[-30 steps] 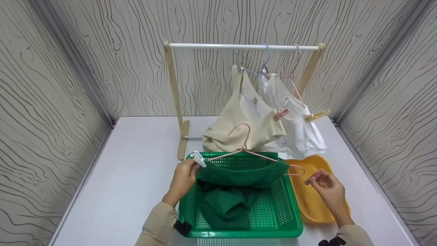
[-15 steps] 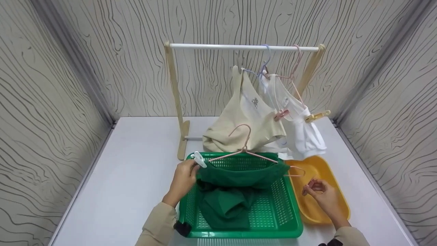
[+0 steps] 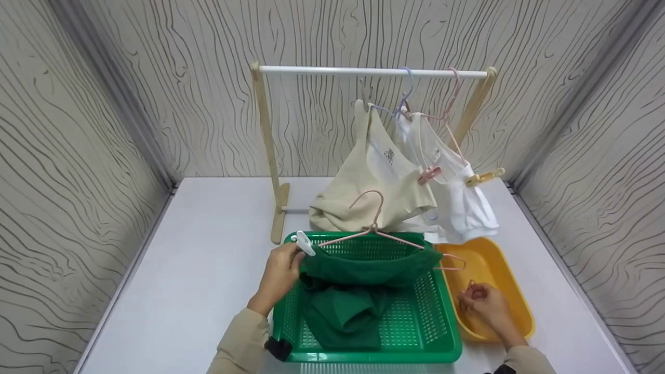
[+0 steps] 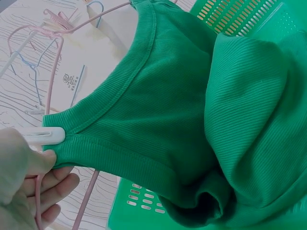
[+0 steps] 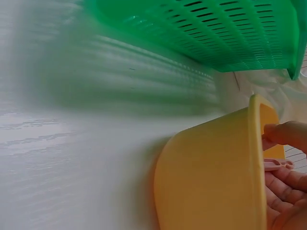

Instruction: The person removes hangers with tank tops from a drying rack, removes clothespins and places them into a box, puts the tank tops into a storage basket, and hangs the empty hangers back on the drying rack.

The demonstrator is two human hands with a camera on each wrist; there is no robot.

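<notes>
The left hand [image 3: 278, 270] is pinching the end of a pink hanger [image 3: 374, 227], thumb and fingers closed together on it at the strap of the green garment [image 3: 371, 272]. Right above that thumb, a white clothespin [image 3: 305, 243] is clamping the strap's corner. Over to the right hand [image 3: 486, 304]: it's holding a pink clothespin [image 5: 277, 164] between thumb and fingers, inside the rim of the yellow tray [image 3: 511, 283].

Between the two grips, the garment is spanning the green basket [image 3: 374, 356], its lower folds lying inside, to the right of and below the left hand. The hanger's far loop is jutting past the basket's rim, overlapping the tray's edge from above, just beyond the right fingers.

Left of the left hand, white tabletop [image 3: 197, 270] is stretching out to its edge. Beyond both hands, a beige shirt [image 3: 348, 176] and a white garment [image 3: 473, 208] are hanging from the rack [image 3: 322, 69], crowding the space behind the basket.
</notes>
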